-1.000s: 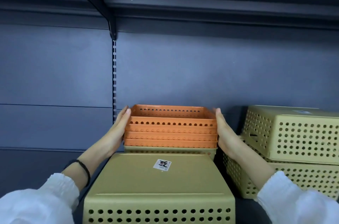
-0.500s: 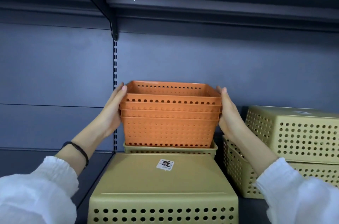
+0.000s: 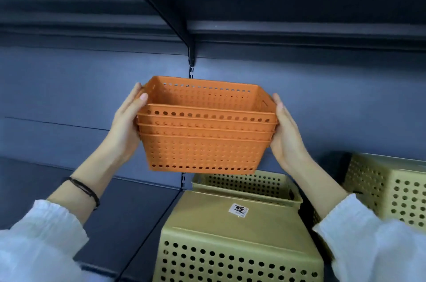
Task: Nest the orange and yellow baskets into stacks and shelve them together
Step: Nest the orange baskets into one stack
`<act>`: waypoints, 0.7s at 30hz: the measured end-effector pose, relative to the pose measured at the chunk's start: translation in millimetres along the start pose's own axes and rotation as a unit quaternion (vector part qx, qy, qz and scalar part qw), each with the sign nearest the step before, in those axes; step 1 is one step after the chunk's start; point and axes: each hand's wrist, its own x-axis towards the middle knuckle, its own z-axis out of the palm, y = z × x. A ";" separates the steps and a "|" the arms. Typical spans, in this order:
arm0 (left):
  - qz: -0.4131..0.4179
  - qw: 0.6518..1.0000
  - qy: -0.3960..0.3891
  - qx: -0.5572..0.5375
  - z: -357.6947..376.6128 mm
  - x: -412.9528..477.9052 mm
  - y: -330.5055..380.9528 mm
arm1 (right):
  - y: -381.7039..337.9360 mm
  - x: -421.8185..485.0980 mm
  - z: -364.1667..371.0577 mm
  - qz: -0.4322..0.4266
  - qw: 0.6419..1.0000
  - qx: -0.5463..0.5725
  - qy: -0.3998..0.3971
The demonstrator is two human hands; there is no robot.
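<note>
Fingers (image 3: 138,97) of the left hand (image 3: 125,126) and those of the right hand (image 3: 285,136) lie flat and clamped against the two ends of the orange stack (image 3: 205,134), held in the air above the open yellow basket (image 3: 246,186) at the back of the shelf (image 3: 129,210). The orange baskets are already nested, but yellow ones still sit singly or upturned, so nesting and shelving remain. A second ago the stack sat inside that yellow basket; it has since been lifted clear.

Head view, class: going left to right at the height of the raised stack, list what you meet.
Left hand → orange basket stack → right hand.
</note>
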 end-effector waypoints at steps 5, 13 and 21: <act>-0.042 0.997 0.067 0.015 -47.8 -20.6 11.7 | 17.0 -6.2 43.1 0.120 0.992 0.010 -0.045; -0.060 0.997 0.048 -0.004 -127.0 -20.9 39.8 | -1.5 -25.1 129.3 0.164 0.986 -0.008 -0.030; -0.087 0.996 0.022 0.006 -214.5 -26.7 43.6 | 59.8 -63.3 211.5 0.207 0.975 0.030 0.074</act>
